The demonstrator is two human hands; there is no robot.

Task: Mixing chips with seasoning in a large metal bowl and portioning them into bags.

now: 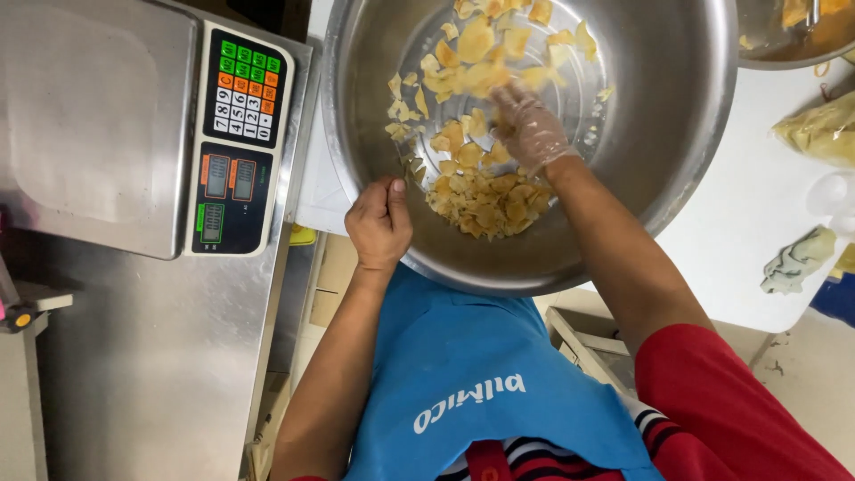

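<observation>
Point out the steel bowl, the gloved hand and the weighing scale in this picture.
steel bowl point(686, 116): head view, bare inner wall.
right hand point(532, 132): head view, middle of the clear glove.
weighing scale point(89, 107): head view, steel weighing plate.

The big steel bowl point(677, 134) is the landmark. Inside it, the right side of the floor and wall lies bare, open to a reaching hand; chips point(485, 200) pile at its near side and scatter toward the far rim. The gloved right hand point(530, 129) fills the middle, and the left hand point(380, 223) takes up the near-left rim. Left of the bowl stands a scale point(98, 125), close by its rim. Right of the bowl, bare white table point(757, 205) lies open up to a crumpled cloth point(797, 258).
</observation>
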